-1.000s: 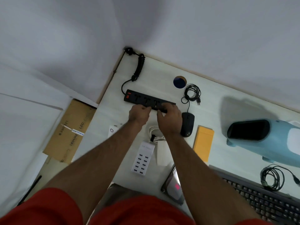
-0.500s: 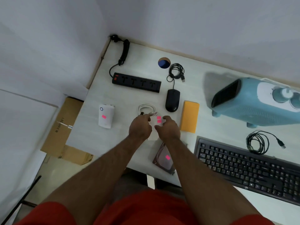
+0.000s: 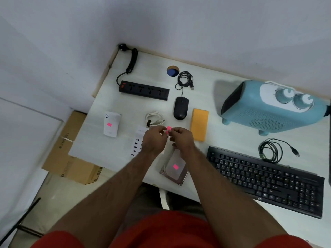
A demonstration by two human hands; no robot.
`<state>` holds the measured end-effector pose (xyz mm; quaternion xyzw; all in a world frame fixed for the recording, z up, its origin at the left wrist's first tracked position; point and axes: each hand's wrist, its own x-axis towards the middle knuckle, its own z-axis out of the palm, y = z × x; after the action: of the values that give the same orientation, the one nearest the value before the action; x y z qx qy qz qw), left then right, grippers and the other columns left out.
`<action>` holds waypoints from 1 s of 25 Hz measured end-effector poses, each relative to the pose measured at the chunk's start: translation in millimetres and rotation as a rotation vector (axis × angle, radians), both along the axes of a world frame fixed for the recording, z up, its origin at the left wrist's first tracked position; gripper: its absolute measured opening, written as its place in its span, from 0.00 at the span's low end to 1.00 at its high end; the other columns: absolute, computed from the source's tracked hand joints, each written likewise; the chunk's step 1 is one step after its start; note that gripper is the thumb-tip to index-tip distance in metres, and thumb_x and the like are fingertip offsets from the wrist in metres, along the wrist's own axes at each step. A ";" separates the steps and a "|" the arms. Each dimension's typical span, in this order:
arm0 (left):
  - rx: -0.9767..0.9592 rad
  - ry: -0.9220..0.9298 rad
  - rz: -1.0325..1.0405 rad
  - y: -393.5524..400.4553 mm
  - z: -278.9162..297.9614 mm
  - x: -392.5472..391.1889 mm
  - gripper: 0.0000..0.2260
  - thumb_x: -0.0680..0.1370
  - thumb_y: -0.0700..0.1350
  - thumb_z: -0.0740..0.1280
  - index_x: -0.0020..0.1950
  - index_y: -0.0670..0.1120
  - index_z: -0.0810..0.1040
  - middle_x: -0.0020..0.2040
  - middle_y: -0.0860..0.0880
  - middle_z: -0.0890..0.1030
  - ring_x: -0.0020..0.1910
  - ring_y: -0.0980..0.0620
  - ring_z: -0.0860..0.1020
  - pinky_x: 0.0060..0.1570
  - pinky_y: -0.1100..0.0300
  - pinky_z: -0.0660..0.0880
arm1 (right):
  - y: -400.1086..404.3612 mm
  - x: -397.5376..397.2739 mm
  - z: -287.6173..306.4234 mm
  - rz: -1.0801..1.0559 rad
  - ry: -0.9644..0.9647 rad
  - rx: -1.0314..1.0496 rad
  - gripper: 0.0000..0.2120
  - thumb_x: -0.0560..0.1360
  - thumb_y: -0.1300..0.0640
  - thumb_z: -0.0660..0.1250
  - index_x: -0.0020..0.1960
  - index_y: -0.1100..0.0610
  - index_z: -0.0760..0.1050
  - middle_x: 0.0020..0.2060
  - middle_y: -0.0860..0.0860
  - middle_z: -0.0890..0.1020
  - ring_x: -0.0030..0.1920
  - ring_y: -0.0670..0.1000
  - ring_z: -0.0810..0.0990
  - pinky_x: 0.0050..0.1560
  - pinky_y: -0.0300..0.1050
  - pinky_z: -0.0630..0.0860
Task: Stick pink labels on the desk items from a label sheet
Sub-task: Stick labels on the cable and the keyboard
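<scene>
Hands have come a little nearer the counter's (image 3: 223, 140) back since half a second ago.
Left hand (image 3: 155, 140) and right hand (image 3: 181, 139), fingers curled, pinch the label sheet (image 3: 168, 130) above the white USB charger (image 3: 137, 146).

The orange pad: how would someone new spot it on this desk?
Start at the blue heater; look left toward the black mouse. The orange pad lies flat between them, just beyond the right hand. It is the only orange, unlabelled rectangle there.

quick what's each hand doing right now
Left hand: fingers curled, pinching the label sheet.
Right hand: fingers curled, pinching the same sheet from the other side.
</scene>
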<state>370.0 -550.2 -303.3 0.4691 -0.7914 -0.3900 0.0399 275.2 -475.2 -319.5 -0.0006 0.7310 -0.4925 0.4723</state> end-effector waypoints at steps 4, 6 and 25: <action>-0.059 0.169 0.003 22.0 29.8 -9.1 0.09 0.79 0.47 0.67 0.53 0.47 0.85 0.48 0.49 0.86 0.47 0.51 0.82 0.49 0.56 0.77 | 25.8 -10.4 36.6 -0.035 -0.112 -0.128 0.07 0.76 0.58 0.72 0.51 0.61 0.84 0.42 0.55 0.85 0.39 0.49 0.83 0.39 0.45 0.76; -0.076 0.241 -0.018 30.7 41.3 -14.2 0.08 0.78 0.46 0.68 0.53 0.48 0.85 0.47 0.51 0.86 0.44 0.54 0.82 0.47 0.54 0.78 | 37.5 -17.4 48.0 -0.051 -0.124 -0.188 0.08 0.76 0.57 0.72 0.51 0.61 0.84 0.42 0.56 0.85 0.41 0.51 0.84 0.41 0.46 0.77; -0.132 0.338 -0.331 24.0 97.3 15.0 0.07 0.77 0.46 0.68 0.52 0.47 0.84 0.46 0.51 0.86 0.44 0.54 0.83 0.48 0.59 0.79 | 67.0 32.6 109.8 -0.204 0.078 -0.287 0.04 0.77 0.63 0.70 0.45 0.59 0.82 0.35 0.50 0.85 0.36 0.47 0.83 0.34 0.39 0.78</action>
<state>385.0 -526.2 -206.1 0.2574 -0.8633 -0.4118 0.1377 307.8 -408.1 -209.7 -0.0130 0.6672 -0.6368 0.3863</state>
